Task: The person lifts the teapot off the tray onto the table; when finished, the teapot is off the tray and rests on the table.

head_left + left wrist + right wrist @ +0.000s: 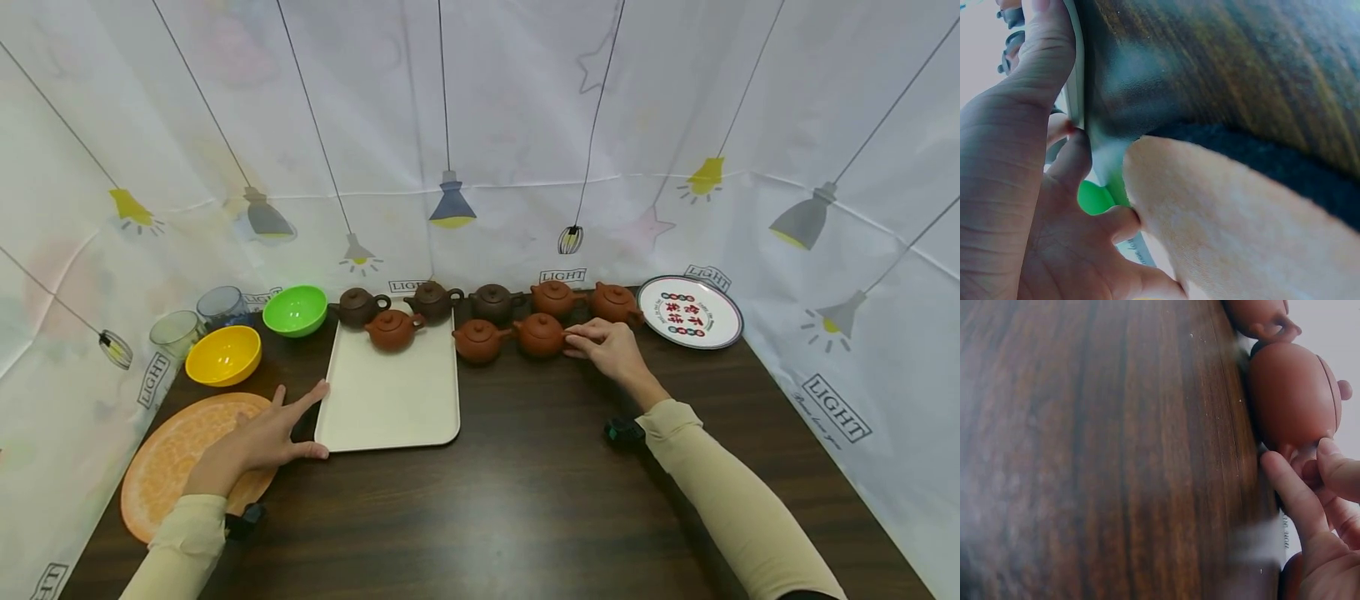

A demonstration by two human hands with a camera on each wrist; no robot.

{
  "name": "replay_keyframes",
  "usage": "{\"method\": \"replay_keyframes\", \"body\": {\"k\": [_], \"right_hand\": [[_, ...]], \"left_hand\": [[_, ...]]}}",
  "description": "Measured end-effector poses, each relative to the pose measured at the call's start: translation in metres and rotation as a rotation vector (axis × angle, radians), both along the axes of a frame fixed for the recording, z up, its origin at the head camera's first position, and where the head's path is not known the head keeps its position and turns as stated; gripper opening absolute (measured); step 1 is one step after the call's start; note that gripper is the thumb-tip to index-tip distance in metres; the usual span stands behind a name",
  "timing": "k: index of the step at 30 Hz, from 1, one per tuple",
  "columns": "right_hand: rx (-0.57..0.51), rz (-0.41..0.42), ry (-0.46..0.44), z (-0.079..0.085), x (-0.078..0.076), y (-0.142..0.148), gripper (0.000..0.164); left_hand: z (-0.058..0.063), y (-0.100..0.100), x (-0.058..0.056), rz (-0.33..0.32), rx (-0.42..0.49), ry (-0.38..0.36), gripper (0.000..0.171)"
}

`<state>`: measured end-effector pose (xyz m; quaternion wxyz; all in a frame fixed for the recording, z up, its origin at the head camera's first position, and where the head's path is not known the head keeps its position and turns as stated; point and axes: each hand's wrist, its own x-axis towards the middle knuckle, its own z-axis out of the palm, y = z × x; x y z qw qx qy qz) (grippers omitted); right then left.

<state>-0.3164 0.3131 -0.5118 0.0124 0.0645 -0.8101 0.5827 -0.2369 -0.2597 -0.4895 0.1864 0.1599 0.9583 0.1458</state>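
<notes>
Seemingly grasping, the right hand (pixel 609 350) pinches a teapot (pixel 538 336) right of the tray (pixel 390 400), whose edge the left hand's (pixel 264 435) spread fingers touch; any lift wants steadiness.

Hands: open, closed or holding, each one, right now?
Left hand: open, fingers spread, touching the left edge of the tray.
Right hand: closed, pinching the rightmost front-row teapot.
</notes>
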Motion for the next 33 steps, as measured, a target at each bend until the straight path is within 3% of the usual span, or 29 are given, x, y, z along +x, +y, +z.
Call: {"method": "replay_keyframes", "body": {"k": [12, 22, 25, 29, 33], "right_hand": [[0.244, 0.003, 0.092, 0.001, 0.002, 0.004, 0.029], [0.089, 0.059, 0.168, 0.035, -0.007, -0.018, 0.035], [0.078, 0.101, 0.182, 0.053, -0.015, -0.039, 0.034], [0.021, 0.185, 0.135, 0.072, -0.023, -0.074, 0.036], [0.003, 0.271, 0.117, 0.080, -0.030, -0.111, 0.036]], "left_hand": [[-0.003, -0.002, -0.002, -0.004, 0.038, 0.009, 0.113], [-0.001, -0.001, 0.000, -0.017, -0.013, 0.028, 0.111], [-0.008, -0.006, -0.002, -0.002, 0.010, 0.040, 0.114], [-0.008, -0.005, -0.002, 0.006, 0.021, 0.044, 0.114], [-0.004, -0.003, 0.000, -0.010, 0.026, 0.044, 0.113]]}}
